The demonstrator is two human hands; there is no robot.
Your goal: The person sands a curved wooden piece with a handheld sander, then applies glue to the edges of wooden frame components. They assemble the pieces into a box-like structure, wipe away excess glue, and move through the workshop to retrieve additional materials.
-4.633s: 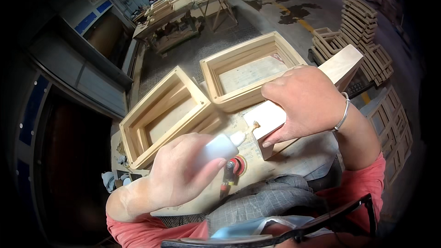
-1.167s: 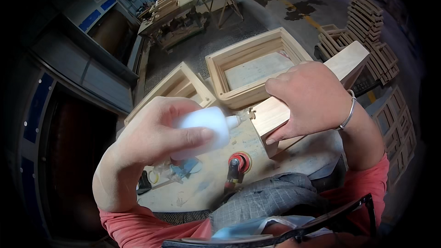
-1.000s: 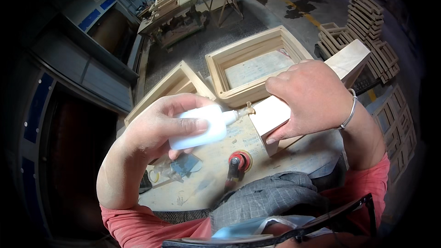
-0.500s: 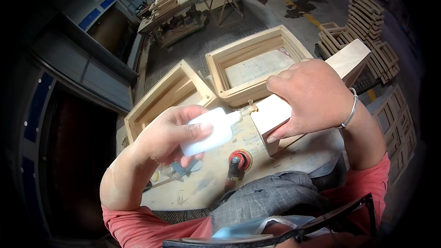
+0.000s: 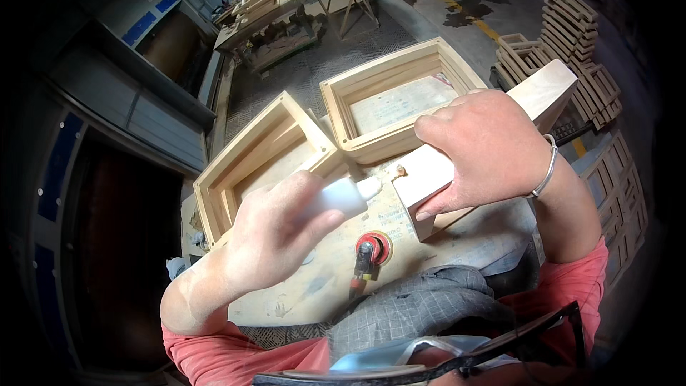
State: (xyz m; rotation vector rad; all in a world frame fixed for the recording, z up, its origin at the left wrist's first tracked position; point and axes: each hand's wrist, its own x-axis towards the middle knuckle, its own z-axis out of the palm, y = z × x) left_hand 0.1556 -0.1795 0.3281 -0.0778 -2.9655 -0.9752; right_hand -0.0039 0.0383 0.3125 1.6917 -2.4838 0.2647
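My left hand (image 5: 279, 232) is wrapped round a white squeeze bottle (image 5: 339, 199), blurred by motion. The bottle's nozzle points right, a little short of the wooden piece (image 5: 421, 179) in my right hand. A small brownish blob (image 5: 400, 170) sits on the pale top face near that piece's left end. My right hand (image 5: 493, 154) grips the wood from above, thumb along its near side. The piece runs up to the right, tilted over the bench, and its lower part is partly hidden.
On the workbench (image 5: 321, 297), two wooden frames, one left (image 5: 304, 116) and one behind (image 5: 379, 68), stand close together. A red and black round sander (image 5: 373, 249) lies near my body. Stacked frames (image 5: 568, 21) stand at right; another table (image 5: 286, 7) is at the back.
My left hand has turned over, its back now facing up, and the bottle's nozzle has drawn back from the brownish blob. My right hand and the wood have barely moved.
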